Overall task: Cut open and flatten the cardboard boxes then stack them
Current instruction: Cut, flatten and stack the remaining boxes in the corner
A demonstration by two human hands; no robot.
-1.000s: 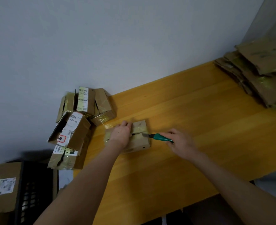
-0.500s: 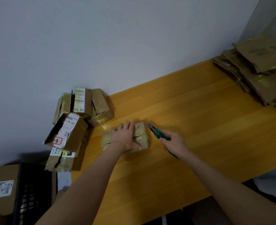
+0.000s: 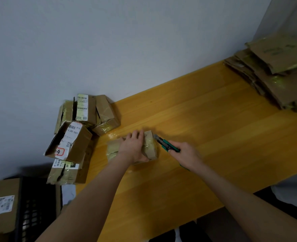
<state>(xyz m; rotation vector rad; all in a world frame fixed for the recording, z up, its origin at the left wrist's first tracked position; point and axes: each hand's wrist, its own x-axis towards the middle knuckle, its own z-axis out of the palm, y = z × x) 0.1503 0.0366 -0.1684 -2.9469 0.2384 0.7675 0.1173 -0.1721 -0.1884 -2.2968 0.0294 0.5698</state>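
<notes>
A small taped cardboard box point(image 3: 150, 145) lies on the yellow wooden table point(image 3: 205, 130). My left hand point(image 3: 132, 148) lies on top of it, fingers spread over the far edge and thumb wrapped round the near side. My right hand point(image 3: 186, 155) grips a green utility knife point(image 3: 165, 144), whose blade tip meets the box's right end near its top corner. Several unflattened boxes point(image 3: 79, 135) with white shipping labels are heaped at the table's left end against the wall. A stack of flattened cardboard point(image 3: 275, 72) lies at the far right.
A black crate point(image 3: 34, 210) stands off the table at lower left with a labelled box point(image 3: 0, 205) beside it. A grey wall runs behind the table. The table's near edge crosses the lower right.
The knife came out of the box's top seam, swung right, and its blade now sits at the box's right end. My left hand shifted further over the box.
</notes>
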